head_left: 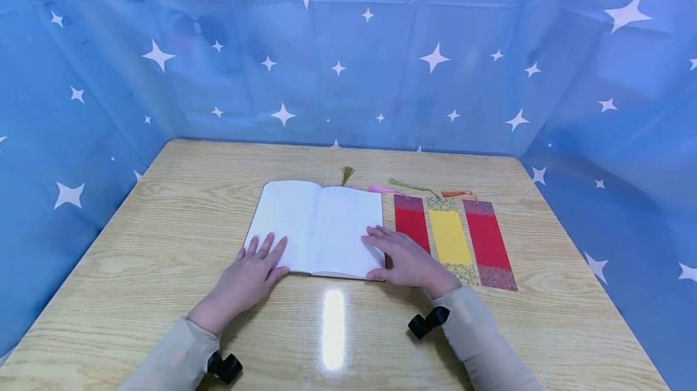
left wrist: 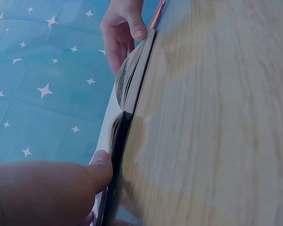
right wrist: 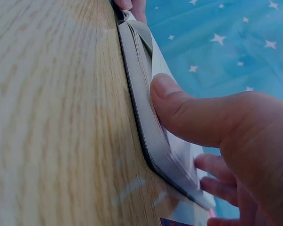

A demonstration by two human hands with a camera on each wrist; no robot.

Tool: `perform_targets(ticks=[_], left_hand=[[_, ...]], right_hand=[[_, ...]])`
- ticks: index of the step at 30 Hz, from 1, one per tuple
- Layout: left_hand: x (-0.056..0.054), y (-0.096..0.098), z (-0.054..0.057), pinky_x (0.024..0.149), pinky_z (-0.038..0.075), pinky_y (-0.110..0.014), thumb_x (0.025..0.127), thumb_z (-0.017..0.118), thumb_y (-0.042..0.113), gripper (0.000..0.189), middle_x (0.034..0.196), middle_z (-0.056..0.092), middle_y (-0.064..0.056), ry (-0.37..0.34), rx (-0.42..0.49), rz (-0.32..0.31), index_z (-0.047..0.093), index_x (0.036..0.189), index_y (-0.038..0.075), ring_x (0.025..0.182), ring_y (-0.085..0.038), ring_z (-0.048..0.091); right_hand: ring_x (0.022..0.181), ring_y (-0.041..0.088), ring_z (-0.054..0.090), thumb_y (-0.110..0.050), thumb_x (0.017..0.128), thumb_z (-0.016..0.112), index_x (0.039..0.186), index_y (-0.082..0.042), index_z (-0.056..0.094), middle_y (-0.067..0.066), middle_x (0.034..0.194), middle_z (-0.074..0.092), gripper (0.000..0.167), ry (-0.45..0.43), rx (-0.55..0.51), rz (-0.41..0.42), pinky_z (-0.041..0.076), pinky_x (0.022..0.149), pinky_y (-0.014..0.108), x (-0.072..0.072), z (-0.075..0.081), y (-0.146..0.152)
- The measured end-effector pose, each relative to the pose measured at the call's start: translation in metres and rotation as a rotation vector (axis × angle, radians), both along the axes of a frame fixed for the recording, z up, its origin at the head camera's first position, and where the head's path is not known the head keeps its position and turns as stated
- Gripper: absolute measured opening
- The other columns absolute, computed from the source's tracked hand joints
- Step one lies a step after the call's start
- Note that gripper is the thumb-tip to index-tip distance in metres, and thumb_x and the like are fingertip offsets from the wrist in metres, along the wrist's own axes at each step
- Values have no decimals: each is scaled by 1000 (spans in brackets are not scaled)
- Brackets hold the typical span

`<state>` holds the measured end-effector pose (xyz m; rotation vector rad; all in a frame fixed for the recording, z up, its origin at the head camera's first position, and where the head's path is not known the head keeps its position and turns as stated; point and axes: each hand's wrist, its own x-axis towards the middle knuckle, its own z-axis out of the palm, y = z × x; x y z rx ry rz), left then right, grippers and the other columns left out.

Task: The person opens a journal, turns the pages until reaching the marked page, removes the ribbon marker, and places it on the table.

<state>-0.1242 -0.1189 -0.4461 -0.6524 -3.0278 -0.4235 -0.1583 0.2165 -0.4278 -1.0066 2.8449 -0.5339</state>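
Observation:
An open notebook (head_left: pixel 345 227) with white pages lies on the wooden table, dark cover beneath. My left hand (head_left: pixel 251 275) rests on the near left part of its left page, fingers spread; in the left wrist view the thumb (left wrist: pixel 100 170) lies along the near edge. At the right page's near right corner is my right hand (head_left: pixel 408 262), its fingers over the side edge. In the right wrist view its thumb (right wrist: pixel 167 92) touches the near page edges, where some leaves bow up slightly. An olive tassel (head_left: pixel 346 174) sticks out past the notebook's far edge.
Right of the notebook lie a red bookmark (head_left: pixel 411 221) with a pink tassel, a yellow bookmark (head_left: pixel 449 236) with a green tassel, and another red bookmark (head_left: pixel 487 239) with an orange tassel. A blue star-patterned cloth (head_left: pixel 348 94) hangs behind the table (head_left: pixel 179 209).

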Motion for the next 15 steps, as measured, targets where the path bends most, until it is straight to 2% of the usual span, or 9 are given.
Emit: perform_targets(ticks=[8,15], left_hand=[[-1,0,-5,98,25,-64,96,48,39,58,144,31,-23,-10,-17,-1,35,144,9,130,-49,24],[-1,2,-3,99,23,-64,96,44,46,61,146,28,-22,-44,-34,15,33,145,10,131,-49,21]], right_hand=[[134,31,29,-49,77,70,139,-13,46,10,145,38,75,-27,-7,-12,25,105,53,1,2,-2],[134,29,31,-46,82,67,138,-14,47,7,145,39,67,-19,-23,-20,26,106,50,0,0,-4]])
